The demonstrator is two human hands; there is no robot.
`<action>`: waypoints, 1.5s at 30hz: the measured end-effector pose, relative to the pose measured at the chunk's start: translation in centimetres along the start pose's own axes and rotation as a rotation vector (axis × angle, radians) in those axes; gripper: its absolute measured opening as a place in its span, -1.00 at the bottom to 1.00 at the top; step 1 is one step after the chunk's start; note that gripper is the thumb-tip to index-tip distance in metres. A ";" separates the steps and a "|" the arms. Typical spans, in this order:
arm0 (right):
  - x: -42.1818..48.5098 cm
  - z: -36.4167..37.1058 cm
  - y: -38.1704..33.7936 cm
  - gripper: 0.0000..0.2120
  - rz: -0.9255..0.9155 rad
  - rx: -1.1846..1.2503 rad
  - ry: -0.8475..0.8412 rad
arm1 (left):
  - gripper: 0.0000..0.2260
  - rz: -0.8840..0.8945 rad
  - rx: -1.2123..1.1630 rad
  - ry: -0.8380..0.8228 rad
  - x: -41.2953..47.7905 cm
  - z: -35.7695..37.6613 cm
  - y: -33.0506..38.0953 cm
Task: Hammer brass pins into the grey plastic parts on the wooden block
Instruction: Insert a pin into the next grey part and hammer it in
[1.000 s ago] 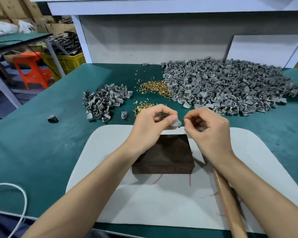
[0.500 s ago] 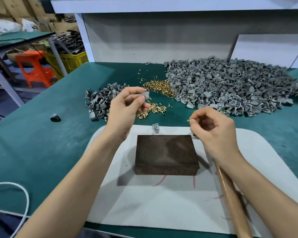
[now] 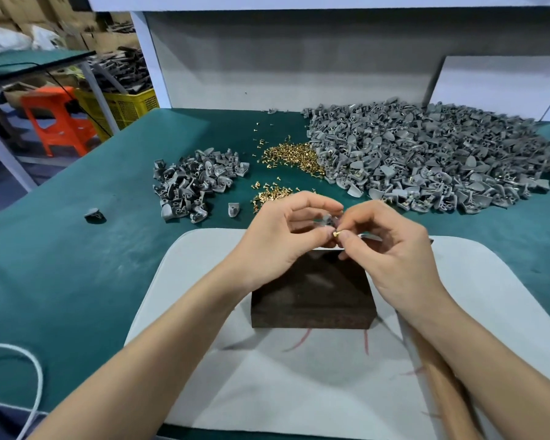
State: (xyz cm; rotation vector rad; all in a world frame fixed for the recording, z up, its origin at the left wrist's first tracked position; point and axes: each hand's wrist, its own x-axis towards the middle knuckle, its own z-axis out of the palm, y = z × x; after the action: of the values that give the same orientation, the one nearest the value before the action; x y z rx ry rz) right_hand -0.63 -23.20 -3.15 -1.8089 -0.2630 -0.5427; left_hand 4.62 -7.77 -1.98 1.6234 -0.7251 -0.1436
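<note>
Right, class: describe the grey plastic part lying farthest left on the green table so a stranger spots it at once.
On the green table, find the small pile of grey parts left of the brass pins. Further left lies the lone grey part. Unlike the other stray part beside the pile, it sits well apart from everything.

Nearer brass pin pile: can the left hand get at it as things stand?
Probably yes. The pile lies on open mat just beyond the left hand with nothing between, though that hand is holding a grey part.
</note>
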 end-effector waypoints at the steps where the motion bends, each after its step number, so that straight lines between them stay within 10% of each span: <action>1: 0.0 0.0 0.0 -0.94 0.010 0.010 0.000 | -0.80 0.006 0.026 -0.006 0.0 0.0 0.0; 45: 0.2 -0.2 -0.2 -0.81 0.173 0.201 0.102 | -0.79 -0.098 -0.206 -0.031 -0.3 0.2 0.3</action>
State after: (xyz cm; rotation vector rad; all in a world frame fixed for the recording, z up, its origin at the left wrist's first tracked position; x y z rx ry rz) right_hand -0.61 -23.31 -2.87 -1.5867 -0.0862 -0.4670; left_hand 4.18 -7.84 -1.85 1.4625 -0.6333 -0.3052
